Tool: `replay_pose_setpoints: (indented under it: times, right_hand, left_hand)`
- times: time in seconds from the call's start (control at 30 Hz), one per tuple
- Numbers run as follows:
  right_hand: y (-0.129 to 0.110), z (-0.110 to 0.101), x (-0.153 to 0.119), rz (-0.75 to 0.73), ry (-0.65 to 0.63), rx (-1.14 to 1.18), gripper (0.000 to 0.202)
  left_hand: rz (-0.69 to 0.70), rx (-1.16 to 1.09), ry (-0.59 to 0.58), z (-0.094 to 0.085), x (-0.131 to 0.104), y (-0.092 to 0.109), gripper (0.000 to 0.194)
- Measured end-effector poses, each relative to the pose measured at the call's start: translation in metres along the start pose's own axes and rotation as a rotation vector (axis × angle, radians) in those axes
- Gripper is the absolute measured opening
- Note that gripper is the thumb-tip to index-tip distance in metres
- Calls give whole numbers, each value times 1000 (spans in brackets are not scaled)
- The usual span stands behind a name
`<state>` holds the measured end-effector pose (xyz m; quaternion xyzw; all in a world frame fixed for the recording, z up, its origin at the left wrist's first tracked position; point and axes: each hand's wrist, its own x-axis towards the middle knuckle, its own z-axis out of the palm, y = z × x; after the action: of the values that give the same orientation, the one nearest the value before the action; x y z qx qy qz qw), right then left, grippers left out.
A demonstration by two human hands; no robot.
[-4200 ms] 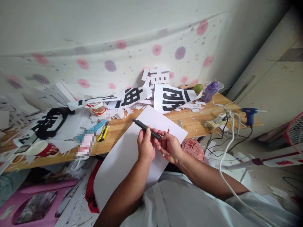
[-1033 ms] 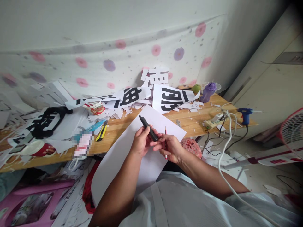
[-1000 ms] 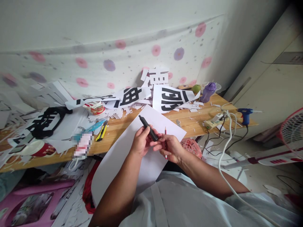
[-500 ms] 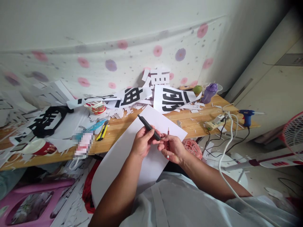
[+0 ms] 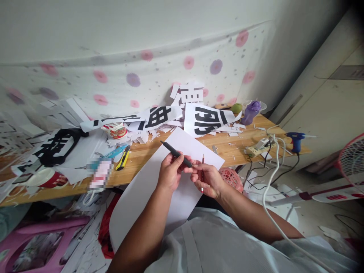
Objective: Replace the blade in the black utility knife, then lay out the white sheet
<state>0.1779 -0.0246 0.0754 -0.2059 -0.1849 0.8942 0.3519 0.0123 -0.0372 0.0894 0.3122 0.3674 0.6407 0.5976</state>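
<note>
Black pen-shaped tool [image 5: 172,150] sits gripped in left hand [image 5: 170,172]; right hand [image 5: 209,180], at its near end, grasps red wooden pencil [image 5: 203,159]. Coral-pink perforated plastic basket [image 5: 231,178] beside right hand; red-and-white round tub [image 5: 116,131] ahead-left of left, contents indistinct.

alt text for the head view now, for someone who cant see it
The left hand holds a black pen-like tool and the right hand a red pencil, above a large white sheet. Behind, paper scraps and black-lettered sheets litter a wooden table.
</note>
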Motion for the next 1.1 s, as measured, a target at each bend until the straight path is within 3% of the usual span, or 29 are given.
replay_pose_setpoints:
  times: [0.2,0.37,1.1]
  right_hand:
    - [10,9,4,-334,133,-213,34]
    - [16,7,9,-475,241,-359,45]
    - [18,6,12,-450,301,-400,45]
  left_hand:
    - [91,-52,64,10,-1,-9,40]
    - [160,-51,174,11,3,-14,40]
    - [211,37,324,16,2,-13,42]
